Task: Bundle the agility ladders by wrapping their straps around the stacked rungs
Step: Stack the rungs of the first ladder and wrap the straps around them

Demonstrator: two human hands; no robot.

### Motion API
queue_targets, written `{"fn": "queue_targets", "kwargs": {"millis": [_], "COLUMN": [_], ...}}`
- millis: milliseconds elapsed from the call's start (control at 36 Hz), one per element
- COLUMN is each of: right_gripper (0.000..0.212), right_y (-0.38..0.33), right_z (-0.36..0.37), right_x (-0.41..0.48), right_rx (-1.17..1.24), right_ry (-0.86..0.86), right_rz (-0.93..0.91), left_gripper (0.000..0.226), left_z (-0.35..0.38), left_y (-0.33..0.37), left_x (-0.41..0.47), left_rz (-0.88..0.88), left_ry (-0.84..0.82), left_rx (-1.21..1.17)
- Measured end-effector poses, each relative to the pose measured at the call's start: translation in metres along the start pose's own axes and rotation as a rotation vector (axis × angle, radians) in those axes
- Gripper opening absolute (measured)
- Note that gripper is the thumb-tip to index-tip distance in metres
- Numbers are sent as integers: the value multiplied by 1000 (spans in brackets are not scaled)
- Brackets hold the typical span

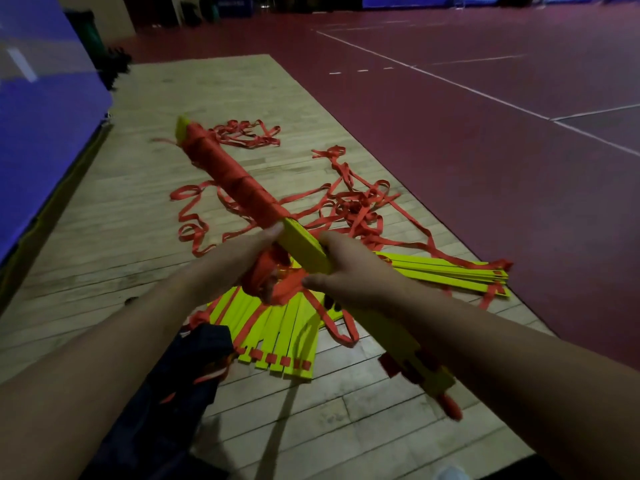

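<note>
Right hand [349,271] gripped stacked rungs [301,244] at bare middle, seemingly stiff, light; left hand [239,258] alongside clutched limp strap [284,289].

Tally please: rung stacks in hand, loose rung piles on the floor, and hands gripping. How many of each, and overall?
Stack of yellow plastic rungs part-wrapped in red strap, held up: 1
Fanned piles of loose yellow rungs on the wooden floor: 2
Hands gripping the stack, left hand and right hand: 2
Total: 5
</note>
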State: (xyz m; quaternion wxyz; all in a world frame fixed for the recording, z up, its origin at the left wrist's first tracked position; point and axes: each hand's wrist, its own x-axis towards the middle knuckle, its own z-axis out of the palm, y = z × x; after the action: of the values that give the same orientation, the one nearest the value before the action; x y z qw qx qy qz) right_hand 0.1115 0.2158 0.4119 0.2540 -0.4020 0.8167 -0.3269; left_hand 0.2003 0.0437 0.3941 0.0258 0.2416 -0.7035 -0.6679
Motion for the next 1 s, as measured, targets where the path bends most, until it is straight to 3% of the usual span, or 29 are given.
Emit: {"fn": "queue_targets", "kwargs": {"millis": [83, 167, 306, 444, 500, 556, 639, 750, 833, 917, 1000], "right_gripper": [46, 53, 25, 32, 36, 45, 52, 40, 37, 36, 26], "right_y": [-1, -1, -8, 2, 8, 11, 8, 4, 5, 8, 7], "right_z": [8, 17, 15, 6, 3, 3, 5, 8, 10, 8, 6], "right_x": [2, 4, 2, 7, 7, 5, 0, -1, -1, -1, -1], "right_rx": [-464, -556, -121, 276, 466, 696, 903, 976, 906, 630, 315], "right_ry": [148, 193, 91, 28, -97, -327, -575, -479, -400, -265, -116], "right_rz": [-88, -161, -157, -53, 52, 160, 147, 77, 43, 26, -7], "left_gripper": [61, 45, 28, 21, 19, 17, 23, 37, 41, 57, 69], "left_z": [11, 18, 10, 8, 9, 9, 4, -7, -14, -11, -6], "left_y": [3, -1, 0, 2, 4, 5, 3, 1, -2, -5, -9], "left_x": [4, 6, 7, 3, 2, 0, 3, 7, 10, 9, 11], "left_rz": [30, 34, 52, 197, 241, 274, 306, 270, 165, -24, -101], "left_ry": [48, 137, 239, 217, 166, 121, 113, 78, 66, -6, -11], "left_rx": [-60, -198, -346, -372, -407, -428, -440, -350, -269, -178, -16]}}
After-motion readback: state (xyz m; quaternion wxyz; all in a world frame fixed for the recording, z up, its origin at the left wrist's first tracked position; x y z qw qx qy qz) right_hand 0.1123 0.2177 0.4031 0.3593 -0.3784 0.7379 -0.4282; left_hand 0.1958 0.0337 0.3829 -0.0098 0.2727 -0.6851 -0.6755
